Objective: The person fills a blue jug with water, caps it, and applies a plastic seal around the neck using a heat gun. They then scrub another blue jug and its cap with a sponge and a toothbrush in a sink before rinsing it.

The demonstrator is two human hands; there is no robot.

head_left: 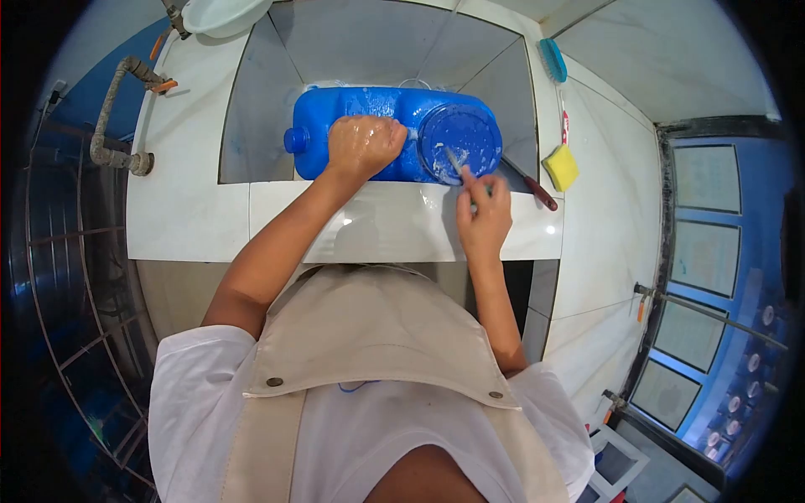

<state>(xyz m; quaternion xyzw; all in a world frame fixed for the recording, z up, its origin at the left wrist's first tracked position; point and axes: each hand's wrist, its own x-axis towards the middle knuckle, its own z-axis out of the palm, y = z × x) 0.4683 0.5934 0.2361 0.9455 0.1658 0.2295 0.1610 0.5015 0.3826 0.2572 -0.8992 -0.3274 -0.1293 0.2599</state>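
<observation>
A large blue plastic water container (381, 102) lies on its side in the tiled sink (272, 126), its small side cap (295, 140) pointing left. Whitish suds or residue speckle its top and its round blue lid (474, 138). My left hand (365, 141), wet, is closed in a fist around the container's handle, which it mostly hides. In my closed right hand (486, 210) is a thin tool with a greyish tip (453, 159) and a greenish handle. That tip rests against the lid; its exact kind I cannot make out.
A tool with a dark red handle (541, 193) leans over the sink's right corner. On the right counter lie a blue brush (553, 60) and a yellow sponge (562, 168) with a red-and-white handle. A white basin (222, 17) and a pipe (109, 109) stand at left.
</observation>
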